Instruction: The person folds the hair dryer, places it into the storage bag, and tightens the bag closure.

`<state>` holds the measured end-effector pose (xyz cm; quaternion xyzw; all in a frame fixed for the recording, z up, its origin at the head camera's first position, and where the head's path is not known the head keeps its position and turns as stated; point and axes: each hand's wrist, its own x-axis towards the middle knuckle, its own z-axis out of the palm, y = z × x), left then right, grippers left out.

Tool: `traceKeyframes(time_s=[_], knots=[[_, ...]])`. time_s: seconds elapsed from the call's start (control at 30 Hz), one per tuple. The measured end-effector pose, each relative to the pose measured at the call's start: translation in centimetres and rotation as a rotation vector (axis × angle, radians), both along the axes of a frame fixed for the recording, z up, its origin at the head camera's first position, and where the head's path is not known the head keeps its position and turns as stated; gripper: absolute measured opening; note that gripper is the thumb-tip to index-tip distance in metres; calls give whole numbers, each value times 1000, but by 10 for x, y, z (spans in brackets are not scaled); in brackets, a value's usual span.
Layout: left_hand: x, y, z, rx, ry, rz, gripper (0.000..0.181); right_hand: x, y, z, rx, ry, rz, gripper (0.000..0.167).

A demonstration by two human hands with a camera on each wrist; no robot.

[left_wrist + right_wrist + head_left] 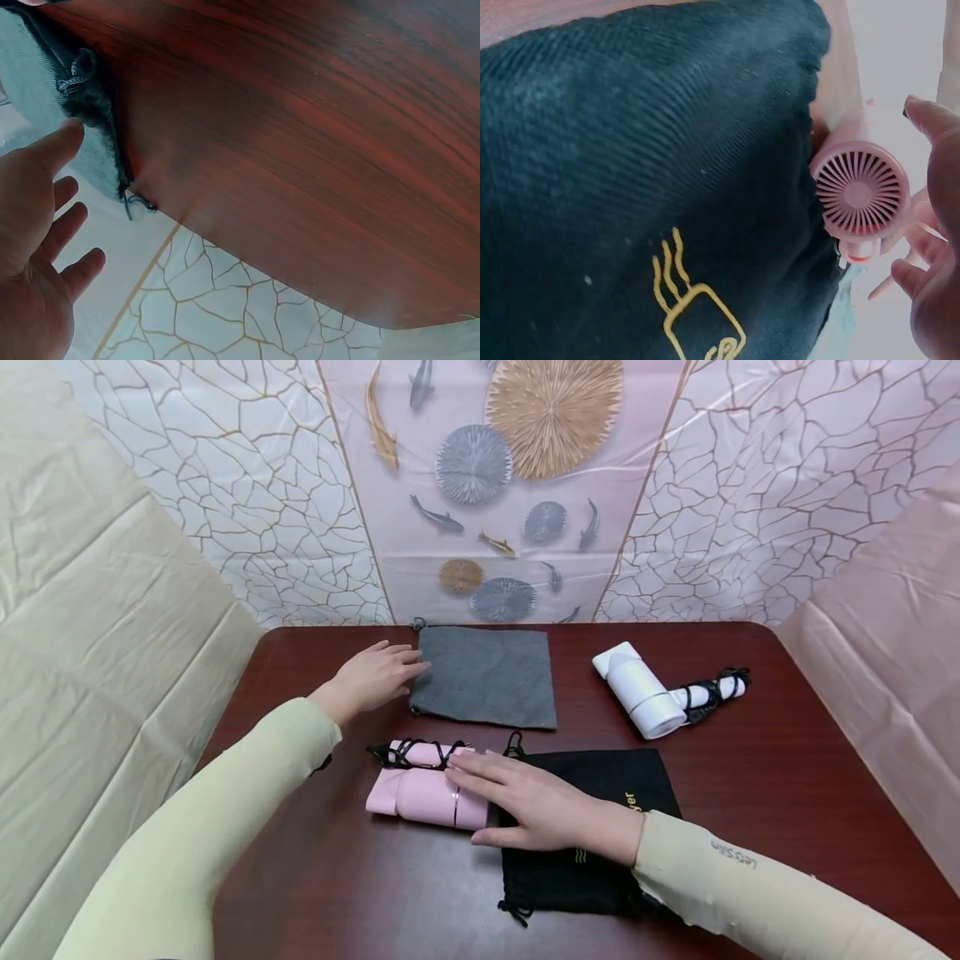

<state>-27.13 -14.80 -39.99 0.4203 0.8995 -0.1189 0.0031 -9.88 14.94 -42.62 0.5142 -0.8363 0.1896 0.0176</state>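
Note:
A pink hair dryer [423, 797] with a folded handle lies at the front middle, its black cord [408, 752] wound round the handle. My right hand [525, 802] is over its right end, fingers extended; whether they touch it I cannot tell. In the right wrist view the slotted round end of the dryer [859, 193] shows beside the black drawstring bag [630, 150], which has yellow print. My left hand [372, 678] reaches to the left edge of a flat grey drawstring bag [487, 677], fingers spread and holding nothing.
A white hair dryer [641, 693] lies at the back right, a black cord [712, 692] wrapped round its handle. Everything is on a dark red wooden table [315, 893]. Patterned sheeting [262, 485] rises behind the table, with plain pale sheeting [82, 635] along the left side.

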Motion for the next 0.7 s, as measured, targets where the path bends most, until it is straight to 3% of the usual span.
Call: traceKeyframes(time_s=[0.27,0.7], knots=[[-9,5,-10,-56,-47,33,54,1,-7,-9,22,42,22,80],[-9,1,-18,-59,-145,52,45,-4,-10,-16,54,55,44,82]])
